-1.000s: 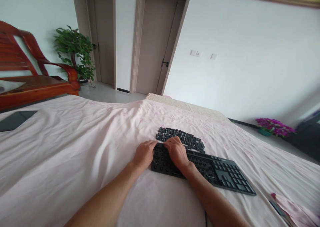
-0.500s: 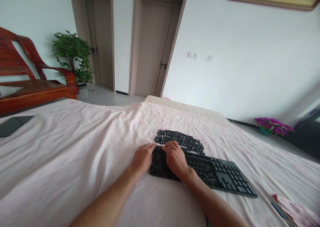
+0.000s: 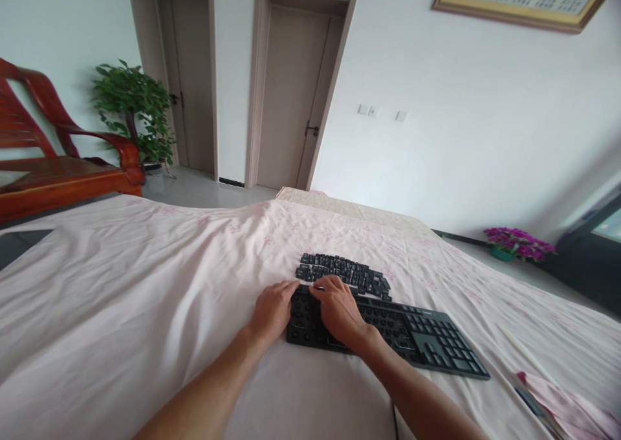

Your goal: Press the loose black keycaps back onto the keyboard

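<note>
A black keyboard (image 3: 431, 341) lies on the cloth, its left and middle part stripped of keycaps and its right part still capped. My left hand (image 3: 274, 309) is closed against the keyboard's left end, fingertips at the upper left corner. Over the bare left part is my right hand (image 3: 337, 309), its fingers bent and drawn together at the keyboard's top edge. Whatever those fingertips hold, if anything, is too small to make out. Just beyond the hands, loose black keycaps (image 3: 347, 270) lie in rows on the cloth.
A wrinkled pink floral cloth (image 3: 194, 285) covers the surface. At the right lie a pink cloth (image 3: 557, 398) and a thin dark object (image 3: 528, 402). A dark flat panel (image 3: 22, 246) is at the far left, near a wooden chair (image 3: 72, 175). The keyboard's cable (image 3: 394, 417) runs toward me.
The whole view has shifted slightly, so the scene sits a little further left. Both hands keep the same place on the keyboard, with hardly any finger movement.
</note>
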Tool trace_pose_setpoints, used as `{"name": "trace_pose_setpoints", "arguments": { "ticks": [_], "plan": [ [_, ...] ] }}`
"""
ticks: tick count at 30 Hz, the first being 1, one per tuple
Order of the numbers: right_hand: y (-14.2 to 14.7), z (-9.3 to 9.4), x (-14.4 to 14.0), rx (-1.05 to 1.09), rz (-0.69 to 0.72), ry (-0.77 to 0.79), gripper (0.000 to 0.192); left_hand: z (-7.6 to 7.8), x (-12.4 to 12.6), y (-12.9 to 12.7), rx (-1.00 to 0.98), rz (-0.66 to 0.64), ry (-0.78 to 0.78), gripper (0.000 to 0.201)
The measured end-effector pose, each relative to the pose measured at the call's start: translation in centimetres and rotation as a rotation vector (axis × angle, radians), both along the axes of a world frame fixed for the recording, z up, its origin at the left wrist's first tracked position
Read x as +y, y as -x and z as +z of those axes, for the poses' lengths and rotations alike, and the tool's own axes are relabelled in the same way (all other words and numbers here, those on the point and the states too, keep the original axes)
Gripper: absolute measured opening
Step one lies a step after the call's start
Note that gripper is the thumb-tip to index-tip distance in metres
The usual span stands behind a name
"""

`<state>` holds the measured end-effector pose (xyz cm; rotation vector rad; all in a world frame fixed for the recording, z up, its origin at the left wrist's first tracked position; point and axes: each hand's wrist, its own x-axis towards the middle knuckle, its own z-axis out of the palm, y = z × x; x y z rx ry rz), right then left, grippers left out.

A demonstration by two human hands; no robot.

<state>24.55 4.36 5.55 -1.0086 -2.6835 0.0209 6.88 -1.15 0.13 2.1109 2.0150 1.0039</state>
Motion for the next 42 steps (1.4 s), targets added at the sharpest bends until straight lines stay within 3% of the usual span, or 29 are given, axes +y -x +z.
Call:
{"name": "trace_pose_setpoints", "arguments": {
  "ticks": [3,8,15,21,42],
  "plan": [
    [-0.1,0.5,2.2,0.029,-0.006,0.023,0.046,0.0,0.1,0.1,-0.013,0.0,0.007,0.052],
    [0.0,0.6,7.8,0.068,-0.16,-0.012,0.048,0.0,0.2,0.1,-0.034,-0.001,0.027,0.054],
    [1.4,0.2,13.0,-0.055,-0.256,-0.007,0.044,0.2,0.1,0.0,-0.034,0.014,0.033,0.052],
    [2.6,-0.3,14.4,-0.11,-0.232,-0.017,0.046,0.5,0.1,0.0,-0.035,0.025,0.053,0.05],
    [5.6,-0.2,16.8,-0.164,-0.27,-0.023,0.022,0.5,0.2,0.0,-0.064,0.014,0.039,0.049]
  ]
}}
